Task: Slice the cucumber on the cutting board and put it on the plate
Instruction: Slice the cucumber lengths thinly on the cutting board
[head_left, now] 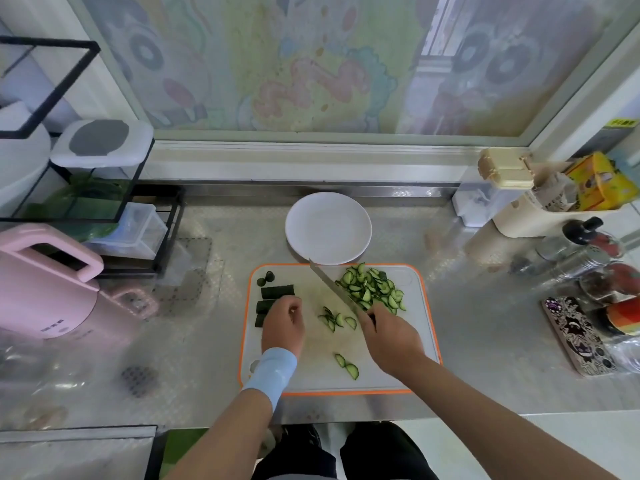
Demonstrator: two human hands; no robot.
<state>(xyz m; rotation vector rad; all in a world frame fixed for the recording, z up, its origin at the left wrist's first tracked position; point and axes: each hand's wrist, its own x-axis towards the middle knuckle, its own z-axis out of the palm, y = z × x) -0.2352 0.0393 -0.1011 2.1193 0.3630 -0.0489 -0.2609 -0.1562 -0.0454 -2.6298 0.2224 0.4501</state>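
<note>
A white cutting board (391,368) with an orange rim lies on the steel counter. Dark green cucumber lengths (277,291) rest at its left edge, and my left hand (282,323) lies over the lower ones with fingers curled; whether it grips one is hidden. A heap of thin cucumber slices (370,287) sits at the board's upper right, with a few loose slices (334,320) in the middle and near the front. My right hand (391,336) is shut on a knife (330,284) whose blade points up-left beside the heap. The white plate (328,228) stands just behind the board.
A pink kettle (45,292) and a black wire rack (104,209) stand at the left. A cream holder, spice jars (588,258) and a patterned phone case (578,336) crowd the right. A window sill runs along the back.
</note>
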